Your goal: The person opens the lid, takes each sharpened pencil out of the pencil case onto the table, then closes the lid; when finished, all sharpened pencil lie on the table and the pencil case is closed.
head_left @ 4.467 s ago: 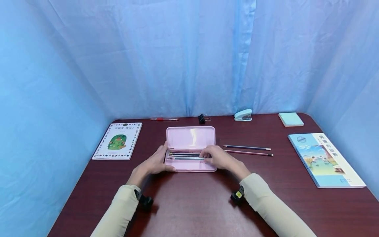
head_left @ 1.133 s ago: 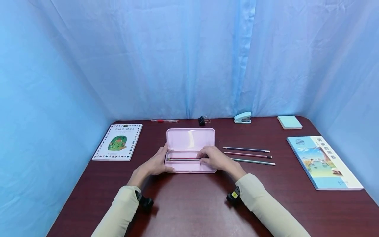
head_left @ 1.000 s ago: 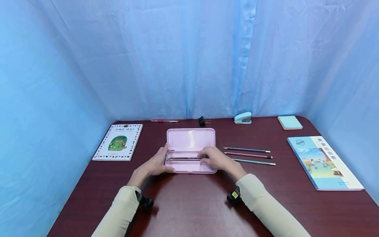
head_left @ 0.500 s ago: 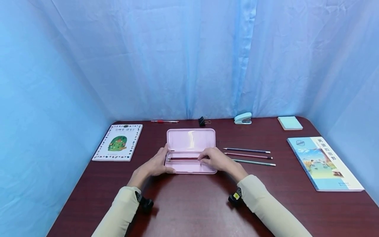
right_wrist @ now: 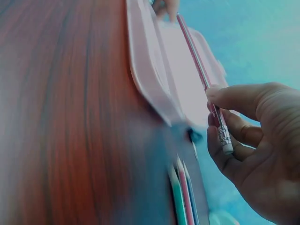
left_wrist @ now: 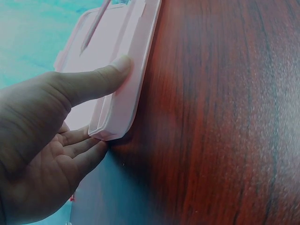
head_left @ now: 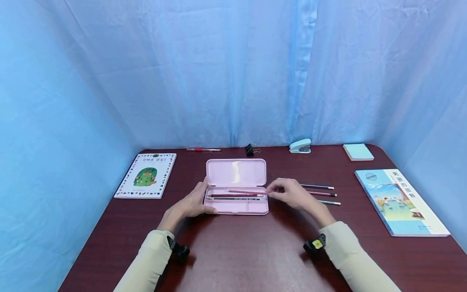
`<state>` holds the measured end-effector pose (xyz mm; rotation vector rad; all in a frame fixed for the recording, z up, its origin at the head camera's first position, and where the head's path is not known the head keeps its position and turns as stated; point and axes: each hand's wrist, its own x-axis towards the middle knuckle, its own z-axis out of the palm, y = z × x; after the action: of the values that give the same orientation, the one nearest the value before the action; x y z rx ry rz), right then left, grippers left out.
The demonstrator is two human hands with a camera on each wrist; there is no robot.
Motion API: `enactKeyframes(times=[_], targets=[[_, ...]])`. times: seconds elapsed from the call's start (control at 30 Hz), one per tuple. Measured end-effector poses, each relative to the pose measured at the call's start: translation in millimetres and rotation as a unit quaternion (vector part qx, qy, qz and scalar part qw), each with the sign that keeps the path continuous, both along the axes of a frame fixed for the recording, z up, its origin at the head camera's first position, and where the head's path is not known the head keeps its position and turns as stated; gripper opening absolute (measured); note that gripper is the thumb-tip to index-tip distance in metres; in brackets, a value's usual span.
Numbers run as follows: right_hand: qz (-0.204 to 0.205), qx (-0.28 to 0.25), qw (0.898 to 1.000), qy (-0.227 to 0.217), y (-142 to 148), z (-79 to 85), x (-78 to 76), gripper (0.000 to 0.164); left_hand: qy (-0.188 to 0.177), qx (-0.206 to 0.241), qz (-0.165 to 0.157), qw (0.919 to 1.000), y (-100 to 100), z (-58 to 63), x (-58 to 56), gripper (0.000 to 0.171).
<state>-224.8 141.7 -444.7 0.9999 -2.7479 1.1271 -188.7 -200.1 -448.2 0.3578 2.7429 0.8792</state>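
An open pink pencil case (head_left: 220, 172) lies on the table with its lid tipped back. At its left end my left hand (head_left: 190, 202) holds it, thumb (left_wrist: 101, 82) over the front edge and fingers against the end wall. Between right thumb and fingers, my right hand (head_left: 293, 194) pinches a pinkish-red pencil (head_left: 248, 192) near its white eraser end. This pencil slants over the case, point to the left. A dark red pencil (head_left: 235, 195) and a dark pencil (head_left: 233, 198) lie in the long compartment.
Right of the case lie a blue pencil (head_left: 319, 187), a red pencil (head_left: 322, 194) and a green pencil (head_left: 330, 202). A pen (head_left: 204, 149), binder clip (head_left: 249, 149), stapler (head_left: 300, 146) and note pad (head_left: 358, 152) line the back. Books (head_left: 146, 176) (head_left: 399, 202) lie at both sides.
The green pencil has gone from the case to the table. My right hand has since lifted the pinkish-red pencil from the compartment and moved right. My left hand has stayed put.
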Motion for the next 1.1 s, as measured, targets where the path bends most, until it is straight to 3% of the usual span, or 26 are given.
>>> enactKeyframes(times=[0.23, 0.5, 0.7, 1.1], targets=[[-0.065, 0.027, 0.997, -0.01, 80, -2.3, 19.2, 0.009, 0.001, -0.002, -0.001, 1.0, 1, 1.5, 0.4, 0.116], [-0.143, 0.072, 0.987, -0.025, 150, -21.1, 49.1, 0.01, 0.0, 0.001, -0.001, 1.0, 0, 2.3, 2.7, 0.115], [-0.168, 0.074, 0.983, -0.012, 162, -31.0, 57.7, 0.01, -0.006, 0.004, -0.003, 1.0, -1, 2.0, 1.8, 0.115], [-0.168, 0.076, 0.982, 0.05, 156, -38.7, 53.4, 0.015, 0.001, -0.004, 0.002, 1.0, 1, 1.5, 1.6, 0.115]])
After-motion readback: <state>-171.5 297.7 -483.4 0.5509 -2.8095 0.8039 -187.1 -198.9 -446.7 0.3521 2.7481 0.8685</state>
